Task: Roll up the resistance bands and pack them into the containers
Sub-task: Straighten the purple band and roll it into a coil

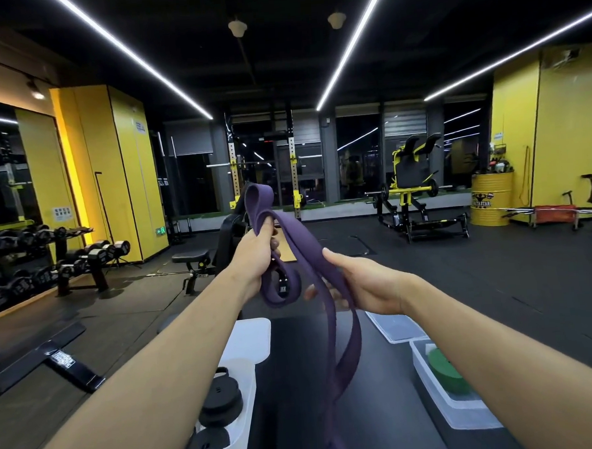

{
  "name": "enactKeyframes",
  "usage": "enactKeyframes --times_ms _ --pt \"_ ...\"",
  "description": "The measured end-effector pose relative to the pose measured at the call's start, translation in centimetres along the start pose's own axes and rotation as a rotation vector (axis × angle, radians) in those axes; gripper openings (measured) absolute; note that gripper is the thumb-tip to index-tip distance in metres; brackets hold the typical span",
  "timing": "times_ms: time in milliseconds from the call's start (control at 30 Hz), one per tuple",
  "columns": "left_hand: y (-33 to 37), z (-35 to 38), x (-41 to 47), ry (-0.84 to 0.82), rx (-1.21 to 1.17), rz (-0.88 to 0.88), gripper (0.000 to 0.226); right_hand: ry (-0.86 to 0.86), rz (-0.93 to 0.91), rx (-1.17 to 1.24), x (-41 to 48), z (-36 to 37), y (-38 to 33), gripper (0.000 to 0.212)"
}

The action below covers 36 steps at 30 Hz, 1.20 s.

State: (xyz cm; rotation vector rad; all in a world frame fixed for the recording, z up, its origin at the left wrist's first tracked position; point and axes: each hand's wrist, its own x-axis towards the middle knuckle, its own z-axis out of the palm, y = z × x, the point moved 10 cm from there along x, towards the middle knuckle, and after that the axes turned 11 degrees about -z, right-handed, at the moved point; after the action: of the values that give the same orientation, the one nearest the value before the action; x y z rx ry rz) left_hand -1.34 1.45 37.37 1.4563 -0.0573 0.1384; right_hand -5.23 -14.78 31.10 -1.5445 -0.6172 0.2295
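The left hand is gripping the folded loops of the long flat purple rubber resistance band, raised in the air. The right hand is pinching its hanging strands. The tail is dangling low, so with a weak grip the loops could be slipping open.

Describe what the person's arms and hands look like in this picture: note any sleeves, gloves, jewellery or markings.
Both arms are bare: the left forearm and right forearm show no sleeve up to the picture's edge. The left hand and right hand wear no gloves. No watch, wristband, ring or marking is visible on either.
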Motion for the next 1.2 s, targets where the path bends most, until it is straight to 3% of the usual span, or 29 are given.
enactKeyframes --times_ms 100,200,300,433,567,867,1067,1200 --pt "0.5 -0.3 0.2 0.033 -0.011 0.003 0.032 -0.002 -0.099 0.025 0.2 0.2 -0.8 0.015" --pt "1.3 0.0 0.4 0.034 -0.075 0.012 0.030 -0.030 -0.121 0.180 0.4 0.2 -0.2 0.033" --pt "1.8 0.5 0.2 0.005 -0.066 0.041 0.029 -0.050 -0.045 0.217 -0.3 0.1 0.8 0.027" --pt "1.2 0.8 0.2 -0.009 0.003 0.055 0.030 -0.100 0.056 0.372 -1.7 1.4 1.3 0.047" --pt "0.9 1.2 0.3 -0.003 0.016 0.057 0.029 -0.017 0.079 0.344 -2.1 0.8 1.7 0.051" --pt "0.9 0.5 0.2 0.003 0.003 0.021 0.029 0.344 -0.103 0.290 -0.7 -2.4 -0.4 0.027" --pt "-1.2 1.7 -0.4 -0.082 0.144 0.046 0.032 0.518 -0.275 0.241 0.2 -4.5 -2.8 0.016" --pt "-1.6 4.9 -2.1 -0.205 0.222 0.171 0.036 0.512 -0.305 0.197 1.1 -3.4 -3.6 0.018"
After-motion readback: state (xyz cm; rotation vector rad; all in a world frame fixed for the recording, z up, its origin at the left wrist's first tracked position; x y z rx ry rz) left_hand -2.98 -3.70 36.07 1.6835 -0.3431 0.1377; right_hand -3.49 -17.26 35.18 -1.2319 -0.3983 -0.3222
